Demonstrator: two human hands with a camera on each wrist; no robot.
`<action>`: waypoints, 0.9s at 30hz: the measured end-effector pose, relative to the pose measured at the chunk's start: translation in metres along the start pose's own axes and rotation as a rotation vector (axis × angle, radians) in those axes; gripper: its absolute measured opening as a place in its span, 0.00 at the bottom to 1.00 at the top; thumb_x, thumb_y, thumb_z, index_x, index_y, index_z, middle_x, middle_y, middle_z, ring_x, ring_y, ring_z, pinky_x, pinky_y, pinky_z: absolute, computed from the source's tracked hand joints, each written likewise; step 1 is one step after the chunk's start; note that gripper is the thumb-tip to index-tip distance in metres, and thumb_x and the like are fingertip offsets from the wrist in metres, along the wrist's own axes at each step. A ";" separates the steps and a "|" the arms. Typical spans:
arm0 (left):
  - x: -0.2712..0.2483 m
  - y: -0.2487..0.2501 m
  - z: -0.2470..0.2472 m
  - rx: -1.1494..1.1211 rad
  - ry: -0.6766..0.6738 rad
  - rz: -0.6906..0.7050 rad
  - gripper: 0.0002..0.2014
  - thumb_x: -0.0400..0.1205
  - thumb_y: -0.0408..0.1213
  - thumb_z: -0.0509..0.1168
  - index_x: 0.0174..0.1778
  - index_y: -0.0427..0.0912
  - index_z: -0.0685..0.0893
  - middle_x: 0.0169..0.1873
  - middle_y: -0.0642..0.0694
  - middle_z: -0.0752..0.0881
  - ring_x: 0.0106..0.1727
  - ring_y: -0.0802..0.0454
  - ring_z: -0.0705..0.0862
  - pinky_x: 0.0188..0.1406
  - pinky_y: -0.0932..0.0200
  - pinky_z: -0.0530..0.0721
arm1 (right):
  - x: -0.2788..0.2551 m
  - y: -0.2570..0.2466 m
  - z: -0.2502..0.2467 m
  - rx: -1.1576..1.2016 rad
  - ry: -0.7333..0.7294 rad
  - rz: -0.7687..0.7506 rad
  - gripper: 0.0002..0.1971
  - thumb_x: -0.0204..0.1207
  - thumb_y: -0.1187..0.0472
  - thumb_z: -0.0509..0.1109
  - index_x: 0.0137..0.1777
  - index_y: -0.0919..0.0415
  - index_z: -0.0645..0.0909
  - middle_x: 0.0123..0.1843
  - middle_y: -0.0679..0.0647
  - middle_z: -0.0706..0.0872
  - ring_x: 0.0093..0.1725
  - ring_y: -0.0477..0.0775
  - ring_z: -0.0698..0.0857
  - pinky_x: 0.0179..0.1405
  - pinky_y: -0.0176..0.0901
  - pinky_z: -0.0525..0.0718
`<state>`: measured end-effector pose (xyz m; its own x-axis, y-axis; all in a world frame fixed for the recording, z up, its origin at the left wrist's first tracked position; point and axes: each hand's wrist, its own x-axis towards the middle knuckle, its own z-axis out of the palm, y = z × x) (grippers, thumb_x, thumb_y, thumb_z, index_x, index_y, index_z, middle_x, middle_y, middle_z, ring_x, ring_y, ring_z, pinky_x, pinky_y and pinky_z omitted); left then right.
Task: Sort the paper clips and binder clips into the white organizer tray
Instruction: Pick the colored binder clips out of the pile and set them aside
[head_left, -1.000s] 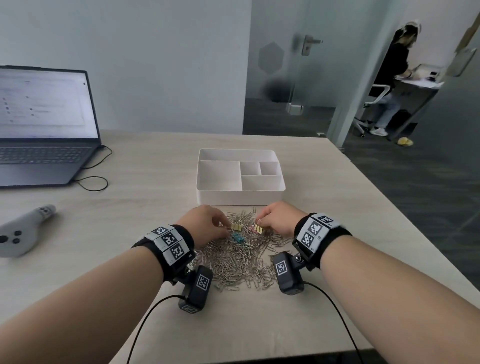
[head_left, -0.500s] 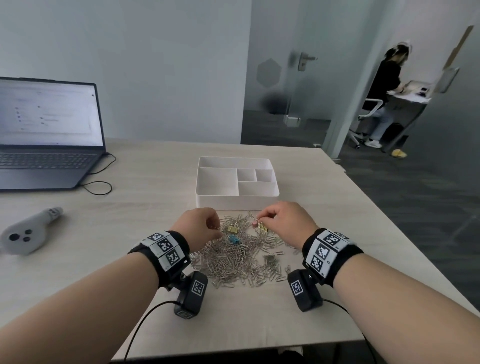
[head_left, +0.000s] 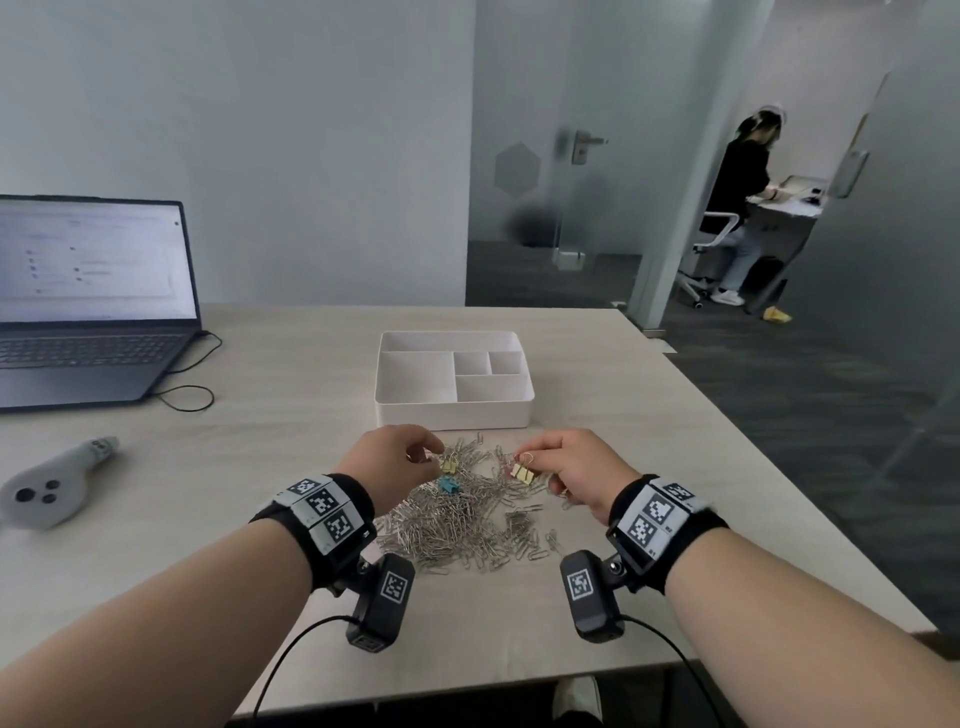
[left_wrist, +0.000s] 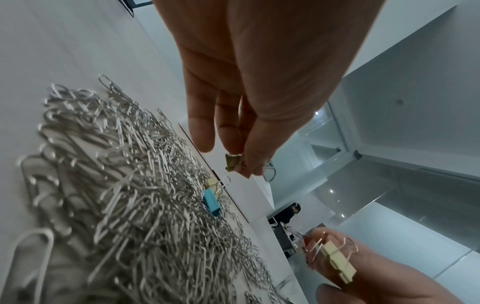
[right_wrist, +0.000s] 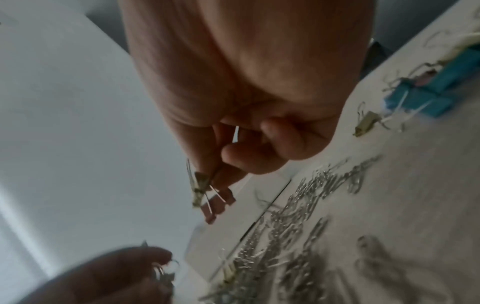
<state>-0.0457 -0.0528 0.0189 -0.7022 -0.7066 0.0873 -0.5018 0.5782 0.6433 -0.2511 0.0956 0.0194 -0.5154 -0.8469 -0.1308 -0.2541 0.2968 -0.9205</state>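
A heap of silver paper clips (head_left: 462, 519) lies on the table in front of the white organizer tray (head_left: 454, 415), whose compartments look empty. My left hand (head_left: 434, 457) pinches a small gold binder clip (left_wrist: 232, 163) just above the far side of the heap. My right hand (head_left: 522, 460) pinches a pale yellow binder clip (head_left: 522, 472) by its wire handle, and a pink binder clip (right_wrist: 218, 205) hangs with it. A blue binder clip (head_left: 448, 486) and another yellow one (left_wrist: 211, 183) lie on the heap between the hands.
An open laptop (head_left: 88, 312) with a looped cable stands at the back left. A grey handheld controller (head_left: 52, 483) lies at the left. The table's right edge (head_left: 779, 478) drops to a carpeted floor. A person stands at a desk beyond the glass door.
Both hands have risen slightly off the heap, each with a binder clip now hanging from its fingertips. The right hand has also drifted to the right.
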 end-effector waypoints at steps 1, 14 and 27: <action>-0.001 0.003 0.001 -0.003 -0.011 0.000 0.06 0.79 0.42 0.73 0.50 0.56 0.87 0.37 0.55 0.85 0.34 0.56 0.85 0.43 0.54 0.90 | 0.000 0.001 0.000 0.030 -0.006 0.028 0.04 0.78 0.64 0.74 0.48 0.58 0.90 0.35 0.54 0.86 0.21 0.46 0.72 0.19 0.34 0.61; -0.009 0.036 0.024 -0.420 -0.145 -0.102 0.02 0.77 0.35 0.76 0.42 0.47 0.92 0.42 0.47 0.89 0.38 0.50 0.89 0.45 0.46 0.93 | -0.008 0.008 0.008 0.270 -0.126 0.077 0.06 0.82 0.65 0.70 0.46 0.56 0.86 0.36 0.49 0.86 0.24 0.45 0.74 0.18 0.33 0.59; -0.016 0.048 0.029 -0.375 -0.103 -0.121 0.06 0.75 0.40 0.79 0.42 0.43 0.91 0.38 0.46 0.91 0.22 0.56 0.86 0.26 0.65 0.85 | -0.012 0.007 0.010 0.337 -0.114 0.073 0.08 0.83 0.67 0.68 0.45 0.55 0.86 0.37 0.53 0.87 0.22 0.45 0.72 0.18 0.32 0.58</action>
<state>-0.0737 -0.0019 0.0262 -0.7059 -0.7049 -0.0702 -0.3782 0.2912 0.8787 -0.2390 0.1035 0.0110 -0.4232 -0.8781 -0.2235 0.0739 0.2124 -0.9744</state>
